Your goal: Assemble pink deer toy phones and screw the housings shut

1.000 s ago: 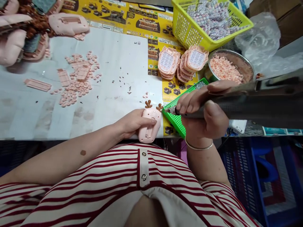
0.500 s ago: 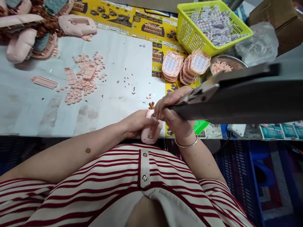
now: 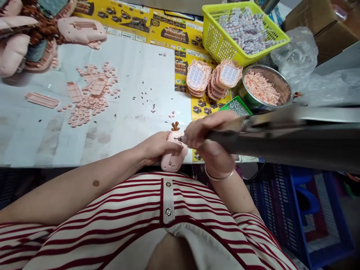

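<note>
A pale pink plastic toy casing (image 3: 172, 163), with a brown antler-shaped piece (image 3: 175, 126) at its top end, is at the table's front edge. My left hand (image 3: 157, 147) is closed around its left side, the thumb lying across the front. In my right hand (image 3: 209, 137) is a long dark power screwdriver (image 3: 270, 142), held almost level and blurred towards its back end. Its thin bit points left at the casing's upper part. Whether the bit touches a screw there is too small to tell.
Small pink parts (image 3: 87, 112) and flat pink covers (image 3: 42, 100) lie on the white sheet. More casings (image 3: 81, 30) are heaped far left. Beyond my right hand are stacked keypad pieces (image 3: 198, 77), a green screw tray (image 3: 239, 107), a steel bowl (image 3: 284, 88) and a yellow basket (image 3: 222, 45).
The screwdriver's back end has dropped, uncovering the steel bowl and green tray. My right hand has drawn slightly back from my left, so the bit now shows. The whole view has shifted a little.
</note>
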{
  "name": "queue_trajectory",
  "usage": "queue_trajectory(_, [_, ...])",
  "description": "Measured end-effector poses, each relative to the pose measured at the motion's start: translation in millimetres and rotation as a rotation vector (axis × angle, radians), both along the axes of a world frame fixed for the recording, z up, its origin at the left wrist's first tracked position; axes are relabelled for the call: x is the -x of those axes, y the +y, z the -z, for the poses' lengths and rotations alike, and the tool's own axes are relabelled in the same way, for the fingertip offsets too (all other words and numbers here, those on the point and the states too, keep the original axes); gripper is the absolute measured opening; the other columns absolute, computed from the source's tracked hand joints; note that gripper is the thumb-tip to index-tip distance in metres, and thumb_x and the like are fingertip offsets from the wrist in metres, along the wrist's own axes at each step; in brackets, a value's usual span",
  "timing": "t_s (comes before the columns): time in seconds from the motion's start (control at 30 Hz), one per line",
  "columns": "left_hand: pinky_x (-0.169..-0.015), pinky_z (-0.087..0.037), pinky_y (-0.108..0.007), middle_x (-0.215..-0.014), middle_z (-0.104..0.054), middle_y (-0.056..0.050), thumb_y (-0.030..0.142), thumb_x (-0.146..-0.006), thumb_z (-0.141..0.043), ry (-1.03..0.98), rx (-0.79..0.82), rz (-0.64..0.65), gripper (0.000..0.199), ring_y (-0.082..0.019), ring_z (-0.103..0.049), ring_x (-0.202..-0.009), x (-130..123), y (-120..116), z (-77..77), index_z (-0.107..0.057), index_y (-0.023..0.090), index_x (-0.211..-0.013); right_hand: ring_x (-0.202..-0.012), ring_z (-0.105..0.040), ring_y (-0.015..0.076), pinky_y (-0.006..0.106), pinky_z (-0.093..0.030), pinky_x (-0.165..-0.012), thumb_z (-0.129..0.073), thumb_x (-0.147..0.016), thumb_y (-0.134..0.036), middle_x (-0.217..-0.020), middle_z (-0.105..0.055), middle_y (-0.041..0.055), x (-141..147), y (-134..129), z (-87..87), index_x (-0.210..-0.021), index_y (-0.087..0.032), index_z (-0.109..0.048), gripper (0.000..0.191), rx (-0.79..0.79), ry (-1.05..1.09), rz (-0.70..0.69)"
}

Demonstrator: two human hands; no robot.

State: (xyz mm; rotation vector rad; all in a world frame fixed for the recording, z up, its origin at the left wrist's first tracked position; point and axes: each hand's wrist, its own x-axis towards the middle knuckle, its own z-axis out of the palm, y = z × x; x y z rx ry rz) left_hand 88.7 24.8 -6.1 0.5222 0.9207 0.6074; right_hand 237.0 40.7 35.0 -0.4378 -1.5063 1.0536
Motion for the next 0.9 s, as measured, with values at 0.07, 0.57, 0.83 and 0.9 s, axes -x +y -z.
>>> queue_trajectory(0.07, [-0.066, -0.055, -0.032, -0.077, -0.073, -0.007, 0.015, -0.061, -0.083, -0.029, 0.049, -0.057, 0.031, -0.02, -0.067, -0.068, 4, -2, -2.8, -0.071, 0.012, -0.089, -0.044, -0.049, 0.0117, 0.028, -0.045, -0.041, -0.07, -0.085, -0.039, -0.059, -0.048, -0.0076, -11, 4, -11.8, -0.108, -0.034, -0.065, 0.024, -0.047, 0.085, 0.072])
queue_trajectory(0.57, [-0.08, -0.062, -0.037, -0.096, -0.079, -0.017, 0.019, -0.064, -0.086, -0.202, 0.219, 0.03, 0.036, -0.027, -0.075, -0.082, 26, -18, -4.2, -0.079, 0.013, -0.099, -0.041, -0.043, 0.0129, 0.033, -0.041, -0.045, -0.07, -0.078, -0.06, -0.052, -0.042, -0.0073, -62, 35, 28.6, -0.085, -0.034, -0.059, 0.029, 0.039, -0.071, 0.608])
queue_trajectory(0.83, [-0.082, -0.064, -0.043, -0.104, -0.077, -0.013, 0.022, -0.083, -0.078, -0.116, 0.18, -0.306, 0.034, -0.026, -0.075, -0.089, 6, 0, -1.2, -0.071, 0.016, -0.116, -0.041, -0.046, 0.0115, 0.032, -0.044, -0.045, -0.075, -0.08, -0.051, -0.054, -0.048, -0.008, -62, 40, 39.7, -0.08, -0.032, -0.059, 0.026, 0.04, -0.016, 0.48])
queue_trajectory(0.9, [-0.085, -0.063, -0.043, -0.107, -0.077, -0.012, 0.021, -0.086, -0.075, -0.131, 0.181, -0.361, 0.032, -0.025, -0.074, -0.093, 2, 5, -0.4, -0.069, 0.017, -0.117, -0.041, -0.048, 0.0106, 0.03, -0.043, -0.044, -0.076, -0.081, -0.041, -0.055, -0.052, -0.0083, -62, 39, 38.2, -0.081, -0.031, -0.06, 0.019, -0.014, 0.029, 0.425])
